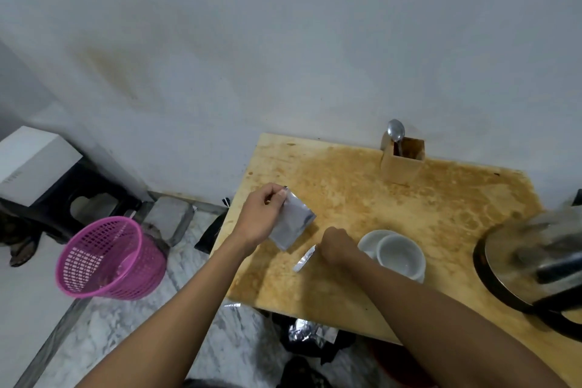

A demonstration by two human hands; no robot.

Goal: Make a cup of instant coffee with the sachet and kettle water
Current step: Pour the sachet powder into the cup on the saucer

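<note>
A silver sachet [291, 224] hangs over the left part of the stained wooden table [346, 198], pinched at its top corner by my left hand [263, 219], thumb and fingers curled onto the foil so the pouch dangles below them. My right hand [337, 246] sits low over the tabletop, fingers curled; a narrow foil strip [305, 259] juts from under it, and I judge that hand is pinching the strip, though the fingertips themselves are hidden from me. The strip looks like the torn-off top of the sachet, which would leave the pouch open and ready to tip.

Just right of the right hand stands a white cup [400, 257] on its saucer [367, 242], empty as far as I can see and near enough that the sachet need only cross the right hand to reach it. The kettle [535, 261] stands blurred at the table's right edge, near the cup on its right. At the back, against the wall, a small wooden holder [401, 164] keeps a spoon [396, 132] upright, bowl up.

On the floor to the left, a pink basket [110, 258] leans tilted, probably where the strip belongs. More foil scraps [304, 332] lie beneath the table's near edge.
</note>
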